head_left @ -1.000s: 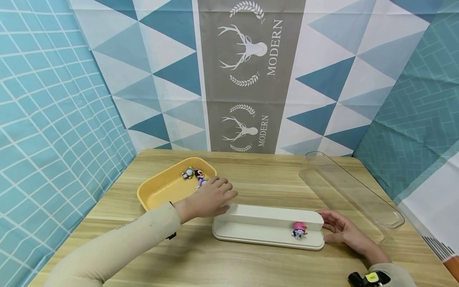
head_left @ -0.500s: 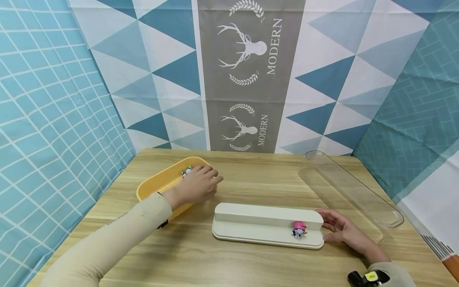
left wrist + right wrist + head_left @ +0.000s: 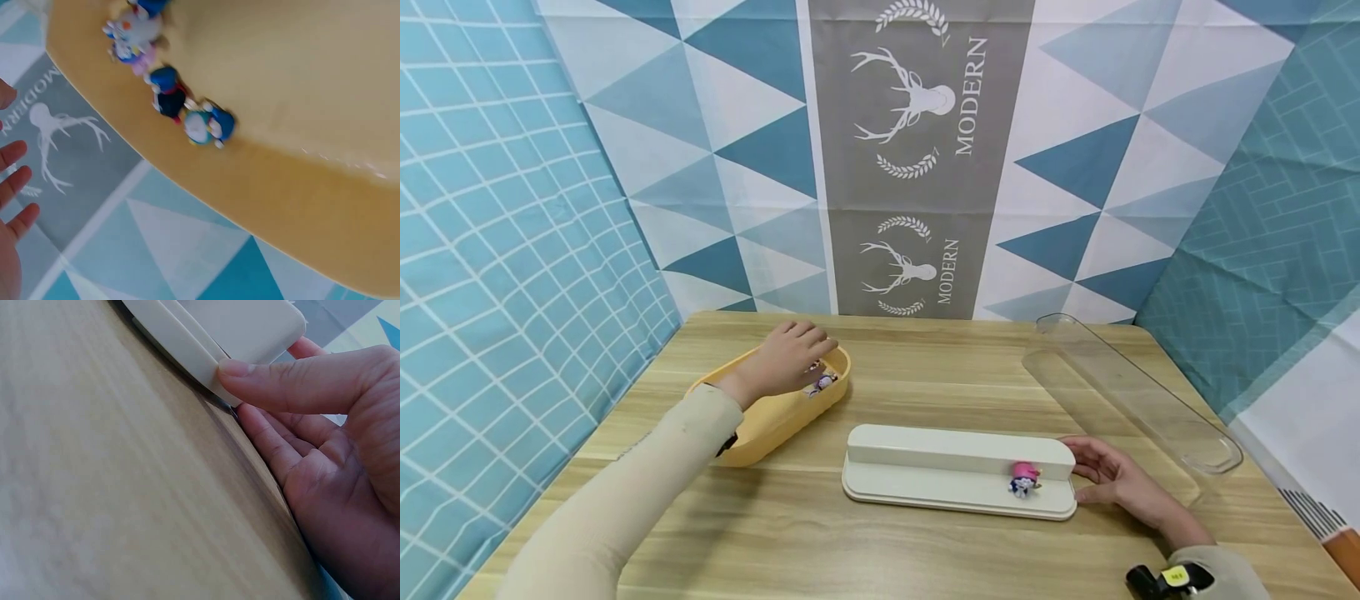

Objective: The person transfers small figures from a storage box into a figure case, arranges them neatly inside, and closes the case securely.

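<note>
My left hand (image 3: 785,360) hovers over the yellow tub (image 3: 797,419), fingers spread and holding nothing. Small cartoon figurines lie inside at one end; one purple-and-white figurine (image 3: 823,382) shows beside the hand. In the left wrist view, several figurines, among them one with a blue cap (image 3: 167,94), lie against the tub's wall (image 3: 206,187), apart from the fingers. My right hand (image 3: 1120,483) grips the right end of a cream two-step display base (image 3: 925,483), its thumb (image 3: 269,375) on the rim. A pink-topped figurine (image 3: 1024,481) stands on the lower step near that end.
A long clear cover (image 3: 1131,396) lies on the wooden table (image 3: 880,558) at the right, behind my right hand. Patterned cloth (image 3: 910,167) hangs behind the table, and blue grid cloth (image 3: 512,208) hangs at the left.
My left hand has moved left and back, from beside the display base to over the tub. The right hand keeps its grip, and the pink-topped figurine stays in place.
</note>
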Tool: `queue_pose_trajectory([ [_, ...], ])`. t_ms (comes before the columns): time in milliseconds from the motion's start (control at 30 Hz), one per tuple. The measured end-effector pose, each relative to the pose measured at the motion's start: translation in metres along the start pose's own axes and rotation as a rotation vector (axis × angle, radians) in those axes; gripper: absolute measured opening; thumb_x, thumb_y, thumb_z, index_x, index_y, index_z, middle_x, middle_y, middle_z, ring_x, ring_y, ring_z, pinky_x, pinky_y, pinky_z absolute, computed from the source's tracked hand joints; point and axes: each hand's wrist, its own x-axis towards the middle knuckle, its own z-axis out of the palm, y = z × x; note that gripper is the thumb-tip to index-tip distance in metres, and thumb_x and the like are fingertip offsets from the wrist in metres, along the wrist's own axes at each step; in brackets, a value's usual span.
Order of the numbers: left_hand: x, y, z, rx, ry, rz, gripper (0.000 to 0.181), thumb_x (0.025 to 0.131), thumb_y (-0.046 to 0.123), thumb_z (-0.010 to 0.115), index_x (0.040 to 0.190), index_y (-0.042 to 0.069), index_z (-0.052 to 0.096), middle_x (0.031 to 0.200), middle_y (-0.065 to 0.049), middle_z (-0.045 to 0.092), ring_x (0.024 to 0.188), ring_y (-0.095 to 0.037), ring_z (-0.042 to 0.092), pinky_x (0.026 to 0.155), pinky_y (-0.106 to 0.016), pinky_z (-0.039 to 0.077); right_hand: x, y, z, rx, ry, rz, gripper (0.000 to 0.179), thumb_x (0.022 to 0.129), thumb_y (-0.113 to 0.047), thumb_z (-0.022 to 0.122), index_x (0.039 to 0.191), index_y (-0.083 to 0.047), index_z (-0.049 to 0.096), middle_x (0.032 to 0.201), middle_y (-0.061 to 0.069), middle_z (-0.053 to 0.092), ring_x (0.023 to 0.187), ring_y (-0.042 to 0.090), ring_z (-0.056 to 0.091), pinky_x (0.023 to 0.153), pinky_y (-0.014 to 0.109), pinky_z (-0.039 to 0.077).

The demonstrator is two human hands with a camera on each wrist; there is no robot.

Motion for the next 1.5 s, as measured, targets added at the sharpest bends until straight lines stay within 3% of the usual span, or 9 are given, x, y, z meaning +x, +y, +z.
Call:
queue_pose_trajectory([
  [267, -0.007, -0.023, 0.004, 0.023, -0.019, -0.033, 0.041, 0.087, 0.022, 0.076, 0.122, 0.005, 0.063, 0.11, -0.012, 0.063, 0.105, -0.032, 0.058, 0.088, -0.047, 0.049, 0.002, -0.003, 0.0, -0.016, 0.008, -0.008, 0.065, 0.08, 0.016, 0.067, 0.14, -0.004, 0.05, 0.133, -0.008, 0.059, 0.119, 0.005, 0.057, 0.097, 0.019, 0.045],
  [567, -0.011, -0.038, 0.016, 0.013, -0.142, -0.144, 0.049, 0.087, 0.024, 0.076, 0.128, 0.005, 0.06, 0.112, -0.016, 0.06, 0.107, -0.035, 0.055, 0.09, -0.05, 0.047, 0.001, -0.004, -0.001, -0.018, 0.01, -0.007, 0.065, 0.08, 0.016, 0.067, 0.139, -0.005, 0.05, 0.132, -0.008, 0.059, 0.118, 0.005, 0.057, 0.096, 0.02, 0.046],
  [900, -0.009, -0.042, 0.03, 0.038, -0.206, -0.209, 0.049, 0.087, 0.024, 0.076, 0.128, 0.006, 0.059, 0.116, -0.017, 0.06, 0.111, -0.037, 0.054, 0.09, -0.052, 0.045, 0.001, -0.002, -0.001, -0.017, 0.015, -0.002, 0.065, 0.08, 0.016, 0.068, 0.139, -0.005, 0.05, 0.132, -0.009, 0.059, 0.118, 0.005, 0.057, 0.097, 0.02, 0.046],
  [1100, -0.009, -0.041, 0.038, 0.088, -0.282, -0.256, 0.048, 0.089, 0.026, 0.073, 0.129, 0.005, 0.057, 0.121, -0.019, 0.057, 0.112, -0.038, 0.053, 0.093, -0.053, 0.043, 0.002, -0.002, -0.001, -0.023, 0.015, -0.002, 0.065, 0.08, 0.016, 0.068, 0.139, -0.004, 0.05, 0.133, -0.009, 0.059, 0.118, 0.005, 0.057, 0.097, 0.019, 0.046],
  [1500, -0.019, -0.036, 0.061, 0.2, -0.338, -0.262, 0.047, 0.092, 0.033, 0.068, 0.126, 0.003, 0.058, 0.123, -0.018, 0.057, 0.113, -0.035, 0.051, 0.094, -0.049, 0.045, -0.001, 0.001, -0.001, 0.0, -0.001, -0.001, 0.066, 0.08, 0.016, 0.067, 0.139, -0.008, 0.051, 0.133, -0.009, 0.059, 0.119, 0.005, 0.057, 0.097, 0.02, 0.046],
])
